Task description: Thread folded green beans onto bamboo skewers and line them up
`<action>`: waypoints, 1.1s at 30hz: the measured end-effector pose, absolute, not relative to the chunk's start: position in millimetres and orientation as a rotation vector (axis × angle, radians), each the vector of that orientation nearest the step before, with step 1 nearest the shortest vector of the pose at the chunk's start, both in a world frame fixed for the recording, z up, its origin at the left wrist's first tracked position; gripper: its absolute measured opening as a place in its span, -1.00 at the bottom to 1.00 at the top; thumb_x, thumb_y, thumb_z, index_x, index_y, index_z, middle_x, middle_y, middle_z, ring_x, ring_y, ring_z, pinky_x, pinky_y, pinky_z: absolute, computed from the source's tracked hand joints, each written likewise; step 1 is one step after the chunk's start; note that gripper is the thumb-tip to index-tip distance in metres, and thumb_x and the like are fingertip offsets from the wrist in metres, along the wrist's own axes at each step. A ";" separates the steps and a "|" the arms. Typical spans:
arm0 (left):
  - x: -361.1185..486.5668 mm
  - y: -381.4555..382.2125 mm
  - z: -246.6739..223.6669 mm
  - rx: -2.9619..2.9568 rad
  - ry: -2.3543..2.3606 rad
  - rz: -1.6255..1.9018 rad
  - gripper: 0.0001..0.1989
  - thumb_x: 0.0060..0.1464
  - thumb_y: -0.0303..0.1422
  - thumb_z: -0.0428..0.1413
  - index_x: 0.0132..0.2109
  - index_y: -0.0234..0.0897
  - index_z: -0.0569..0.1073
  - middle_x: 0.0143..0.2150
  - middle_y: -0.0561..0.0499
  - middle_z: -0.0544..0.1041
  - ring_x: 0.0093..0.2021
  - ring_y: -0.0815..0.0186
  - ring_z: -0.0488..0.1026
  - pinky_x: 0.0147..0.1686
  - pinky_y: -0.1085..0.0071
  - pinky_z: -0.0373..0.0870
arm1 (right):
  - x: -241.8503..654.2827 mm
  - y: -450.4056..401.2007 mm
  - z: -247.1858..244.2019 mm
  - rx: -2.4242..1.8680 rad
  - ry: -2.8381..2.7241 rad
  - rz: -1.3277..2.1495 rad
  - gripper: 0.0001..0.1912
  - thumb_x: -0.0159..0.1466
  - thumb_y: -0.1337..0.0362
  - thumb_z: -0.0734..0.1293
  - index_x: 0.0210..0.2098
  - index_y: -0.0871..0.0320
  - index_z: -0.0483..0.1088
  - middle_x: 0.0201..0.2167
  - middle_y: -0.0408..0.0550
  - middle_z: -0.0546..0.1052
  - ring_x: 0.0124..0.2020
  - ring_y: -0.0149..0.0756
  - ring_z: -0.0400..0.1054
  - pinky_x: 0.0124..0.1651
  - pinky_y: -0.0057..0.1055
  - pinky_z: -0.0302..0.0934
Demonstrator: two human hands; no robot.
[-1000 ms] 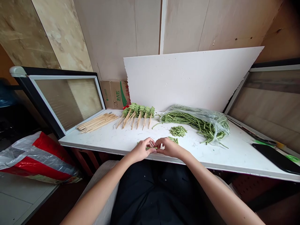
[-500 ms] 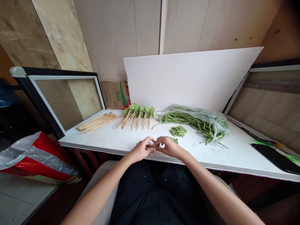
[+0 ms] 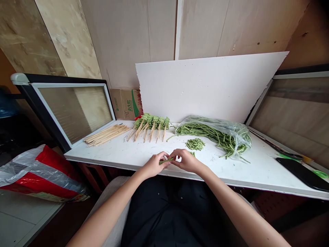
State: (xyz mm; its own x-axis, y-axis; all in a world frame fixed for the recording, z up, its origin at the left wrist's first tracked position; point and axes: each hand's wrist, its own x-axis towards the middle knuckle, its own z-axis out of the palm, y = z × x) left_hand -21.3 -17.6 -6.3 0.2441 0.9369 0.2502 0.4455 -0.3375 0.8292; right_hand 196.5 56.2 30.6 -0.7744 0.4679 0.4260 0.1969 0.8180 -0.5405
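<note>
Head view: right hand (image 3: 187, 161) partly hides green bean (image 3: 168, 160).

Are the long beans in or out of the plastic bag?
Partly out: the plastic bag covers the back of the long beans, while some lie bare on the table in front.

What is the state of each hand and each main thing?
Left hand: curled, holding green piece
Right hand: fingertips at the piece's end
Long beans: uncut, partly bagged
Plastic bag: open, beans protruding
Cut beans: heaped loose
Bare skewers: lying piled
Filled skewers: loaded, lying together
</note>
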 end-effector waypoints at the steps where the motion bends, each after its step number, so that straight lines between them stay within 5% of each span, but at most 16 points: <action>1: -21.2 -17.5 -6.5 1.899 1.260 1.014 -0.68 0.33 -0.06 0.19 0.01 -0.19 0.44 -0.31 0.03 0.62 -0.30 0.25 0.59 -0.25 0.38 0.43 | 196.5 56.3 30.5 -0.494 -2.440 0.644 -0.84 0.33 0.33 0.44 -0.12 0.10 0.65 -0.24 -0.03 0.68 -0.27 -0.26 0.56 -0.16 -0.38 0.39; 33: -21.4 -16.9 -8.6 1.970 1.358 0.965 -0.79 0.27 -0.20 0.23 -0.05 -0.22 0.53 -0.20 0.00 0.59 -0.20 0.23 0.50 -0.20 0.38 0.36 | 191.0 55.3 18.7 -0.533 -2.490 0.656 -0.83 0.31 0.33 0.42 -0.13 0.11 0.64 -0.26 -0.02 0.69 -0.30 -0.23 0.56 -0.19 -0.35 0.40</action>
